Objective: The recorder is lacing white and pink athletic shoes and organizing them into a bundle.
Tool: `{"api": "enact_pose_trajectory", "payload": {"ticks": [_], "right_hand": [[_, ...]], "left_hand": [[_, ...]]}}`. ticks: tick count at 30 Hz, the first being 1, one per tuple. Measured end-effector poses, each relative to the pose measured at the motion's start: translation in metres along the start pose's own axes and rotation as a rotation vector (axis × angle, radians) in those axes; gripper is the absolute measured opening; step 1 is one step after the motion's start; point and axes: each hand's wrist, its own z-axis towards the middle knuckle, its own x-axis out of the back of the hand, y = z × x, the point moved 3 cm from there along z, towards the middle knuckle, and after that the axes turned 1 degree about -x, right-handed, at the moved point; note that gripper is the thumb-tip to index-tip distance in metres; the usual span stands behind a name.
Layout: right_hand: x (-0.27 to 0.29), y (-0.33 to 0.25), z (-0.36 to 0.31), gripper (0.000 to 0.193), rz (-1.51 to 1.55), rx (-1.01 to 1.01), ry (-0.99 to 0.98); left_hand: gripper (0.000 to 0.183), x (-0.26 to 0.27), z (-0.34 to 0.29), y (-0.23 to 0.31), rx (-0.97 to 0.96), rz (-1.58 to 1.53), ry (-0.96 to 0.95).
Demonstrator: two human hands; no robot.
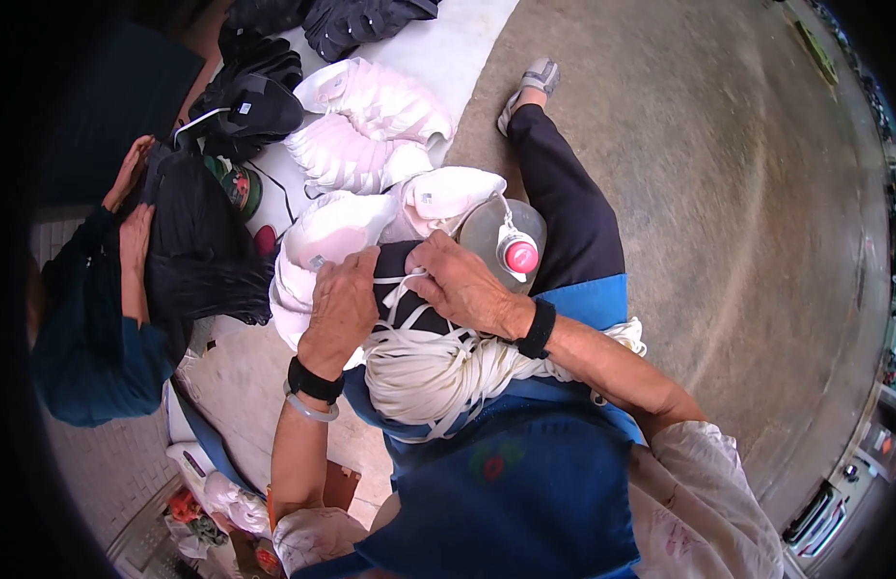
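- Cords (438,372): a white heap on the person's lap, over a blue apron (506,521).
- Left hand (342,301): beyond the cords, toward their left; its grip is unclear.
- Right hand (460,282): just beyond the cords, pinching a white strand (400,280).
- Dark cloth (395,259): beyond the cords, between both hands.
- Jug (482,236): beyond the cords, rightward, red-capped.
- White stacks (390,106): farther beyond the cords.
- Co-worker (110,357): well left of the cords, hands at black fabric (202,232).

Right of the leg (569,193), there is room to pass above the floor (747,241); ahead, the bottle (479,241) (pink cap (520,257) up) and white bundles (380,101) block the way; cords (419,376) crowd the near side.
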Motion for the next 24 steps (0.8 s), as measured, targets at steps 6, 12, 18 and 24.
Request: {"api": "enact_pose_trajectory", "payload": {"ticks": [6,12,18,24], "right_hand": [[0.009,0.040,-0.011,0.018,0.254,-0.194,-0.015],[0.019,0.071,-0.031,0.019,0.133,-0.319,-0.294],[0.006,0.080,-0.034,0.020,0.072,-0.243,-0.364],[0.009,0.082,-0.037,0.024,0.087,-0.305,-0.256]], "left_hand": [[0.051,0.009,0.000,0.004,-0.004,-0.347,-0.003],[0.043,0.032,-0.004,0.016,0.028,-0.423,-0.032],[0.028,0.036,-0.008,0.021,-0.025,-0.041,0.068],[0.021,0.040,-0.023,-0.009,0.058,0.058,0.007]]}}
